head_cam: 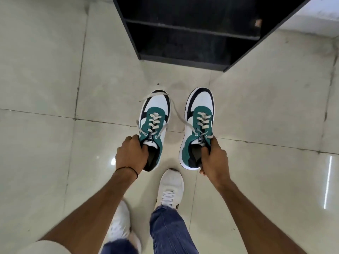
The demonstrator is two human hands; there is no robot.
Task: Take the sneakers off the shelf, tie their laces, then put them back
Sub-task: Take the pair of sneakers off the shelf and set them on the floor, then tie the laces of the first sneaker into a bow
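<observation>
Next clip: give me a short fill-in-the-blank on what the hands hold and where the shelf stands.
1. Each hand holds one ____.
2. The left hand grips the left sneaker at its ____.
3. The laces on both sneakers are ____.
4. The black shelf stands on the ____.

Missing words: sneaker; collar; untied; floor

Bright, glare on floor (328,180), edges warped.

head cam | looked steeply down from standing height | faced the floor (45,70) | hands near, mid-frame
</observation>
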